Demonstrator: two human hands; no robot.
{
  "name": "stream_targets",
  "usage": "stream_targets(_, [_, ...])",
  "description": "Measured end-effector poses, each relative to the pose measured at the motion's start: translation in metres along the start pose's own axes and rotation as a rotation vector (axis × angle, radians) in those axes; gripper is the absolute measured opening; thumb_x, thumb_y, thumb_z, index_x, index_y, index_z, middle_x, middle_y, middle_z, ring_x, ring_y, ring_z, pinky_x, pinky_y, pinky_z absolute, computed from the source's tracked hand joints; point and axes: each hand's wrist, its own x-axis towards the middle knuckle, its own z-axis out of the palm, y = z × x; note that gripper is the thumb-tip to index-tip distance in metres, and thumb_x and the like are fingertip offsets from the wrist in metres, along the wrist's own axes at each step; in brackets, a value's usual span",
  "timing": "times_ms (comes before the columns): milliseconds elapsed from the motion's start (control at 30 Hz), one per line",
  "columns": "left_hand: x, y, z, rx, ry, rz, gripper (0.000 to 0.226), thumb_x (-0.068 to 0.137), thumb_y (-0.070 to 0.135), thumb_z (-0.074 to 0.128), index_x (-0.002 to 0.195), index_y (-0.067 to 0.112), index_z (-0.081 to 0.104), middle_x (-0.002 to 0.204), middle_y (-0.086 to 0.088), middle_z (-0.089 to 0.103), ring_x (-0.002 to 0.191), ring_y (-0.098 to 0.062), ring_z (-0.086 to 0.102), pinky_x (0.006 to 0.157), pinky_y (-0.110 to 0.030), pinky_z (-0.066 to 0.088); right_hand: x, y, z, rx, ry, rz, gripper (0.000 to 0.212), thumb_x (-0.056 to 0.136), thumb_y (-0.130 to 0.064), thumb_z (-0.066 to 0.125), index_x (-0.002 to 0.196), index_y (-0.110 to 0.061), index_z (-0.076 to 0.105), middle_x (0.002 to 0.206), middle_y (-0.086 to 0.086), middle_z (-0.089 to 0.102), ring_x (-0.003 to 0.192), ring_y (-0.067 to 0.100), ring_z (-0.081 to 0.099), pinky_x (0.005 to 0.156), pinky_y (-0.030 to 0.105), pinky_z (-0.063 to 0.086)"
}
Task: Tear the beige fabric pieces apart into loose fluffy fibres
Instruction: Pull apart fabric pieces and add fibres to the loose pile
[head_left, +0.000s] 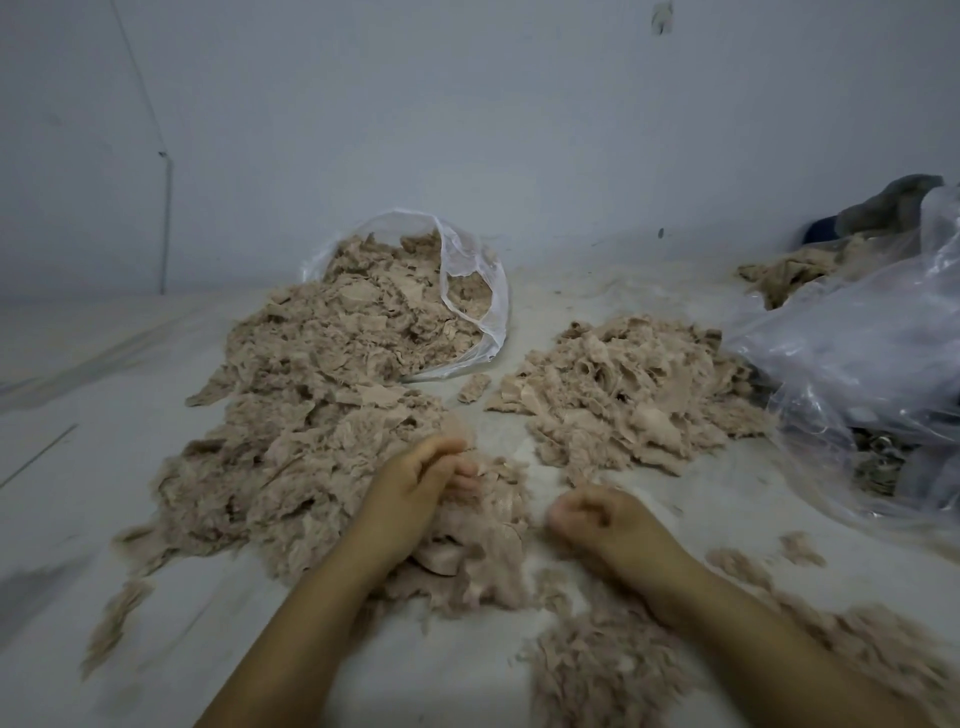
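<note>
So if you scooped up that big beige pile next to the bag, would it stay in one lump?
Probably not. The big beige pile looks like loose, ragged scraps, so it would likely flop and shed bits. It also looks fluffy, so probably light for its size. Stray tufts already lie scattered nearby.

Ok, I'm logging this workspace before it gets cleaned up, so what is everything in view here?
Clear plastic bag: one, transparent, lying open at the back centre, beige pieces spilling out of its mouth.
Large heap of beige fabric pieces: one, beige, running from that bag towards the near left.
Smaller heap: one, beige, right of centre.
Loose fibres: scattered tufts, beige, near right.
Crumpled plastic sheeting: one, clear, far right.
Dark cloth: grey and blue, by the wall behind the sheeting.
Floor covering: pale grey.
Wall: pale grey.
Left hand: one, gripping fabric at the large heap's near edge.
Right hand: one, fingers curled; blurred.
</note>
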Motion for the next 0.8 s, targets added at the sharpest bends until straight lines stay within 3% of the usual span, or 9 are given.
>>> stream_targets(100, [-0.01, -0.005, -0.019, 0.548, -0.303, 0.261, 0.015, 0.092, 0.033, 0.058, 0.099, 0.028, 0.07, 0.094, 0.021, 0.066, 0.09, 0.01, 0.057, 0.099, -0.02, 0.036, -0.009, -0.006, 0.005, -0.398, -0.383, -0.124, 0.006, 0.079, -0.023, 0.077, 0.077, -0.021, 0.072, 0.069, -0.014, 0.066, 0.06, -0.004, 0.052, 0.061, 0.011, 0.04])
stream_targets(167, [-0.017, -0.009, -0.033, 0.844, -0.404, 0.388, 0.03, 0.09, 0.052, 0.05, 0.099, 0.032, 0.07, 0.104, 0.019, 0.066, 0.111, 0.008, 0.05, 0.117, -0.036, 0.005, -0.015, -0.018, -0.003, -0.62, -0.575, -0.053, 0.007, 0.078, -0.027, 0.078, 0.079, -0.024, 0.073, 0.073, -0.009, 0.068, 0.061, -0.002, 0.053, 0.06, 0.015, 0.04])
stream_targets(233, [-0.021, -0.014, -0.048, 1.051, -0.389, 0.512, 0.05, 0.088, 0.065, 0.036, 0.11, 0.034, 0.068, 0.123, 0.015, 0.062, 0.131, -0.005, 0.037, 0.114, -0.052, -0.009, -0.016, -0.028, -0.012, -0.794, -0.612, 0.057, 0.013, 0.079, -0.033, 0.077, 0.08, -0.023, 0.07, 0.08, 0.001, 0.069, 0.067, 0.008, 0.056, 0.063, 0.026, 0.046])
stream_targets(300, [-0.02, -0.02, -0.058, 1.135, -0.388, 0.512, 0.062, 0.084, 0.073, 0.027, 0.122, 0.038, 0.061, 0.14, 0.014, 0.048, 0.141, -0.013, 0.025, 0.112, -0.055, -0.01, -0.014, -0.032, -0.01, -0.924, -0.471, 0.068, 0.017, 0.081, -0.038, 0.073, 0.078, -0.023, 0.066, 0.079, -0.005, 0.067, 0.07, 0.009, 0.058, 0.066, 0.024, 0.048])
stream_targets(400, [-0.024, -0.034, -0.053, 1.207, -0.449, 0.261, 0.057, 0.089, 0.07, 0.022, 0.139, 0.046, 0.037, 0.154, 0.018, 0.021, 0.144, -0.007, 0.007, 0.113, -0.043, -0.007, -0.011, -0.026, 0.014, -0.817, -0.157, -0.105, 0.018, 0.08, -0.045, 0.071, 0.084, -0.029, 0.064, 0.084, -0.011, 0.064, 0.076, 0.001, 0.057, 0.07, 0.02, 0.048])
stream_targets(500, [-0.027, -0.045, -0.034, 1.134, -0.348, 0.125, 0.043, 0.098, 0.049, 0.028, 0.14, 0.041, 0.038, 0.154, 0.015, 0.022, 0.143, -0.01, 0.012, 0.113, -0.038, 0.007, -0.012, -0.012, 0.038, -0.723, -0.218, -0.213, 0.027, 0.078, -0.046, 0.072, 0.1, -0.031, 0.065, 0.091, -0.013, 0.057, 0.08, 0.001, 0.053, 0.068, 0.01, 0.041])
stream_targets(633, [-0.016, -0.018, -0.052, 0.388, -0.223, -0.093, 0.039, 0.101, 0.03, 0.035, 0.136, 0.019, 0.049, 0.136, 0.005, 0.051, 0.128, -0.009, 0.042, 0.1, -0.009, 0.029, -0.003, 0.0, 0.03, -0.812, -0.039, -0.253, 0.027, 0.089, -0.031, 0.065, 0.115, -0.028, 0.059, 0.097, -0.009, 0.049, 0.088, 0.008, 0.051, 0.069, 0.013, 0.034])
stream_targets(700, [-0.019, -0.005, -0.079, 0.283, -0.156, -0.054, 0.034, 0.101, 0.023, 0.039, 0.13, 0.015, 0.054, 0.12, 0.006, 0.06, 0.115, -0.01, 0.053, 0.095, -0.011, 0.041, -0.003, 0.004, 0.021, -0.792, 0.062, -0.246, 0.035, 0.086, -0.036, 0.067, 0.118, -0.033, 0.052, 0.104, -0.008, 0.047, 0.087, 0.0, 0.049, 0.07, 0.01, 0.035])
stream_targets(800, [-0.038, -0.005, -0.101, 0.622, -0.129, 0.23, 0.032, 0.099, 0.022, 0.042, 0.122, 0.011, 0.061, 0.122, 0.001, 0.061, 0.114, -0.011, 0.054, 0.097, -0.016, 0.039, -0.015, 0.012, 0.019, -0.723, 0.103, -0.419, 0.026, 0.084, -0.037, 0.069, 0.105, -0.034, 0.055, 0.097, -0.016, 0.047, 0.087, -0.009, 0.049, 0.07, 0.002, 0.036])
